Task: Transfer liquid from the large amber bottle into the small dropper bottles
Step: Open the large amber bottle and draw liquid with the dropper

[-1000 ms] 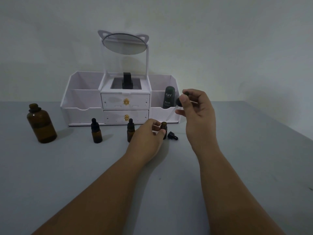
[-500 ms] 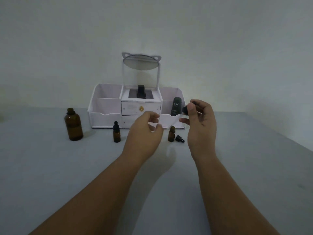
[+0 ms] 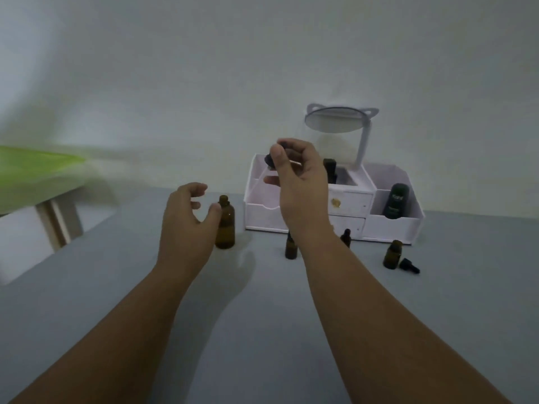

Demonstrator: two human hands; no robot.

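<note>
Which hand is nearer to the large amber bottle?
Left. The left hand is beside the large amber bottle; the right hand is raised to its right, pinching a dropper.

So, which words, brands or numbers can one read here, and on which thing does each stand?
Dark tube, right compartment of the white organizer: pale lettering, too blurred to read.
Large amber bottle: no label visible.
Nothing else carries readable text.

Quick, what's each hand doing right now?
Left hand: open, fingers curved beside the large amber bottle, gripping nothing.
Right hand: pinches a black dropper.
</note>
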